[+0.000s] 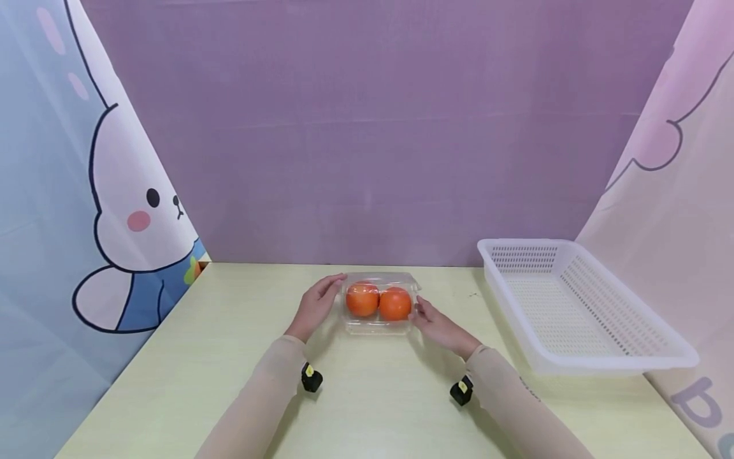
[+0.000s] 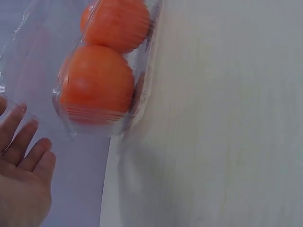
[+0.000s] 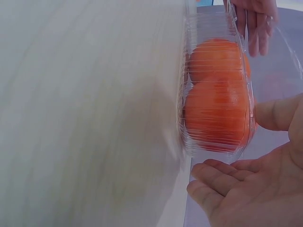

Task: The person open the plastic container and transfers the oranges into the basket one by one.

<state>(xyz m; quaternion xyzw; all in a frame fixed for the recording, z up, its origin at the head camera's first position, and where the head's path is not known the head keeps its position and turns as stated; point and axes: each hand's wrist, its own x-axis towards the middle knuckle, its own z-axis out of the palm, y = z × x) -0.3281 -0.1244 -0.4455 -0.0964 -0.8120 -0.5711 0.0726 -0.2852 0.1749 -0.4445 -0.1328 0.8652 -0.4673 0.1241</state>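
Note:
Two oranges (image 1: pixel 378 301) sit side by side in a clear plastic clamshell box (image 1: pixel 375 328) on the table. The box's transparent lid (image 2: pixel 33 61) stands raised along the far side. At the left end, my left hand (image 1: pixel 318 305) has its fingers extended, with the fingertips at the lid's edge in the left wrist view (image 2: pixel 23 170). My right hand (image 1: pixel 444 328) is at the other end. In the right wrist view, its thumb (image 3: pixel 274 113) touches the box's rim, while the other fingers lie loosely beside the end wall.
A white perforated plastic basket (image 1: pixel 596 360) stands at the right of the pale table (image 1: pixel 367 408). A purple cloth (image 1: pixel 367 140) hangs behind the table's far edge, with printed curtains at both sides.

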